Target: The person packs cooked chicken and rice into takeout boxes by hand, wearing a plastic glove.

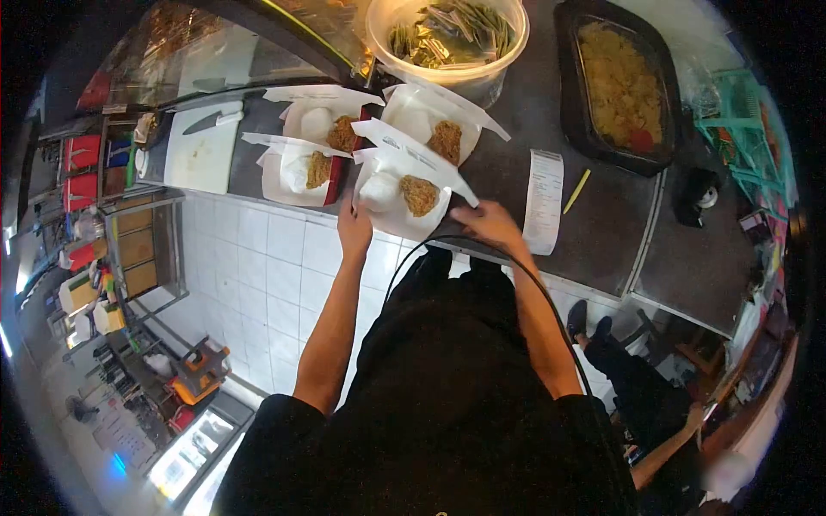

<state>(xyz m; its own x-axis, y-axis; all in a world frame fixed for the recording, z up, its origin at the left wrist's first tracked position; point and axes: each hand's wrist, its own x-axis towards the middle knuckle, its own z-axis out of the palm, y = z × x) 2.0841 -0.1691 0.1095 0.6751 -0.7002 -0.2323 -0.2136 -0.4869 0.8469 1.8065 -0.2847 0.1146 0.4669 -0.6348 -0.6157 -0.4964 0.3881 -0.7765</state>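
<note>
Four open paper food boxes stand on the dark counter, each with a white mound that looks like rice and a piece of fried chicken. The front box (422,225) is between my hands, its lid flap raised at the back. My left hand (354,228) pinches this box's near left side, close to the red-sided box (297,196) beside it. At the right, my right hand (494,227) has its fingers closed at the front box's right corner, by the flap's end. Behind are two more boxes, a back left box (297,119) and a back right box (460,116).
A white cutting board (198,159) with a knife (211,120) lies at left. At the back stand a round tub (447,76) of small packets and a black tray (572,95) of yellowish food. A receipt (544,198) and yellow pen (577,191) lie right. Another person (637,387) is lower right.
</note>
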